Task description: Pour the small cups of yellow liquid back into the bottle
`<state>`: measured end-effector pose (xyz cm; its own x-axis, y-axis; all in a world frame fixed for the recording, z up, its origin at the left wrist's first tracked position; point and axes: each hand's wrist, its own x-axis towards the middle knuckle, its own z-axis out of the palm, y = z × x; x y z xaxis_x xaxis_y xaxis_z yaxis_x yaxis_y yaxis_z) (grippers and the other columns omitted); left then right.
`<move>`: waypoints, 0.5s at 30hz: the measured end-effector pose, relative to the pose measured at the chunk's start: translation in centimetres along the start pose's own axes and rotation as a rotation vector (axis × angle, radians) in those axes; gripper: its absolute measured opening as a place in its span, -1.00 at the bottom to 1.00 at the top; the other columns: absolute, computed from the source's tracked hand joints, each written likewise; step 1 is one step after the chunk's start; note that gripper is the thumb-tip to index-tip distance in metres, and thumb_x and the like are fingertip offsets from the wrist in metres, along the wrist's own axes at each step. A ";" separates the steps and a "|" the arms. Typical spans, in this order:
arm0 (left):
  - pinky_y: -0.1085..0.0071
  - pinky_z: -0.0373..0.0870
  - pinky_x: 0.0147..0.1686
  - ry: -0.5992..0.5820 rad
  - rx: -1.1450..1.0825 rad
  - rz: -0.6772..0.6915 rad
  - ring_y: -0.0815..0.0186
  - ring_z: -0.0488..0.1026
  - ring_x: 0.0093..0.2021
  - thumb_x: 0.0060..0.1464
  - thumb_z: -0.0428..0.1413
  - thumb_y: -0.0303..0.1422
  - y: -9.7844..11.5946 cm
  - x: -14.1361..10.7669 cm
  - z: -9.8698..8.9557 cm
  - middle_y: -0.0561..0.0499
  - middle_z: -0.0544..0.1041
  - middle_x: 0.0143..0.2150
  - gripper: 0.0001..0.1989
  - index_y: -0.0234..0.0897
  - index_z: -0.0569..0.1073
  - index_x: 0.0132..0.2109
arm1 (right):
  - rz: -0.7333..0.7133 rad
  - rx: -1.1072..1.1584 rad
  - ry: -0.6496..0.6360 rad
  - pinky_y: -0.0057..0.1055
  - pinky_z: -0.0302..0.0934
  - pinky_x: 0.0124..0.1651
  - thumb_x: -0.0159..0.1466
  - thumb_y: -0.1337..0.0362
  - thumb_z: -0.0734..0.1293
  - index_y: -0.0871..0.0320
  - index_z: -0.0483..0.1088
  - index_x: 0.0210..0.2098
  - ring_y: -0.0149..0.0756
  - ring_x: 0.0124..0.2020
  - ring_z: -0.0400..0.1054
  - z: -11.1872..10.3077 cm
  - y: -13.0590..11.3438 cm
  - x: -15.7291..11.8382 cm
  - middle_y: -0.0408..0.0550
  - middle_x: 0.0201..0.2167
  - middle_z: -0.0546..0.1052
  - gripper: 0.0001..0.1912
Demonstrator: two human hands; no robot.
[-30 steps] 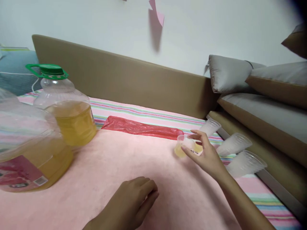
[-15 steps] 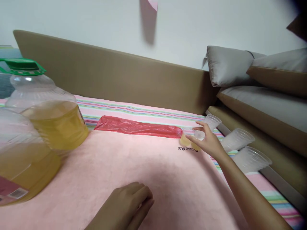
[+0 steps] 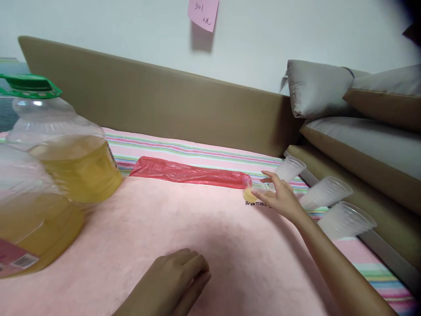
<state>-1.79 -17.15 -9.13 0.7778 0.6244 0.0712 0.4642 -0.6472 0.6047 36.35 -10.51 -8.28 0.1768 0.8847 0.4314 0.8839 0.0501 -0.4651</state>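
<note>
My right hand [image 3: 278, 195] reaches to the far right of the pink towel [image 3: 131, 245]. Its thumb and fingers are apart on either side of a small clear plastic cup [image 3: 250, 195] with yellow liquid at the bottom; I cannot tell whether they touch it. Another clear cup [image 3: 272, 187] is mostly hidden behind the hand. Near the front, my left hand [image 3: 174, 276] rests on the towel with fingers curled together and nothing visible in them. A folded red plastic bag [image 3: 187, 172] lies along the towel's far edge, its right end by the cup.
Two big clear jugs of yellow liquid stand at left, one with a green cap [image 3: 31, 85], the nearer jug [image 3: 39, 232] cut off by the frame. Several stacks of clear cups [image 3: 345, 219] lie at right, beside grey and brown cushions [image 3: 362, 136]. A brown headboard [image 3: 148, 101] runs behind.
My right hand has shifted slightly left, from around the right-hand cup to the left-hand one, which shows more clearly. My left hand stays put. The view has tilted up a little.
</note>
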 end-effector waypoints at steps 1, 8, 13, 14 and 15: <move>0.31 0.41 -0.30 0.001 0.004 0.001 0.21 0.58 -0.28 0.47 -0.13 -0.28 0.0 0.0 0.0 0.06 0.61 -0.22 -0.70 -0.14 0.48 -0.13 | 0.003 -0.003 0.000 0.22 0.18 0.26 0.16 -0.18 0.46 0.03 0.31 0.23 0.18 0.12 0.48 -0.1 0.1 0.0 0.09 0.02 0.63 -0.23; 0.31 0.39 -0.29 -0.002 0.002 -0.001 0.22 0.58 -0.27 0.48 -0.13 -0.29 0.0 -0.2 0.1 0.06 0.61 -0.20 -0.70 -0.14 0.49 -0.12 | 0.037 0.004 -0.015 0.14 0.33 0.10 0.15 -0.13 0.48 0.03 0.20 0.32 0.19 0.08 0.51 -0.6 0.8 -0.4 0.13 0.05 0.60 -0.15; 0.29 0.37 -0.28 -0.030 0.018 -0.016 0.20 0.57 -0.26 0.48 -0.13 -0.29 0.1 -0.1 0.1 0.03 0.60 -0.20 -0.70 -0.16 0.48 -0.14 | 0.046 0.005 -0.014 0.07 0.38 0.01 0.17 -0.13 0.49 0.02 0.15 0.36 0.19 0.04 0.53 -0.7 0.7 -0.5 0.16 0.06 0.60 -0.11; 0.29 0.36 -0.29 -0.032 0.019 -0.016 0.20 0.56 -0.26 0.48 -0.13 -0.28 0.1 -0.1 0.1 0.03 0.60 -0.20 -0.69 -0.16 0.47 -0.14 | 0.047 0.005 -0.016 0.06 0.38 0.01 0.18 -0.13 0.48 0.02 0.14 0.37 0.19 0.04 0.53 -0.7 0.7 -0.5 0.16 0.07 0.59 -0.10; 0.30 0.36 -0.29 -0.035 0.018 -0.015 0.20 0.56 -0.26 0.49 -0.13 -0.29 0.1 -0.1 0.0 0.03 0.60 -0.20 -0.70 -0.16 0.47 -0.14 | 0.047 0.005 -0.019 0.06 0.37 0.01 0.17 -0.14 0.49 0.02 0.13 0.37 0.19 0.04 0.53 -0.7 0.7 -0.5 0.17 0.08 0.59 -0.09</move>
<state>-1.77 -17.27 -9.09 0.7850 0.6185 0.0347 0.4828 -0.6460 0.5913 37.20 -11.20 -8.28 0.2100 0.8946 0.3944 0.8724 0.0108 -0.4888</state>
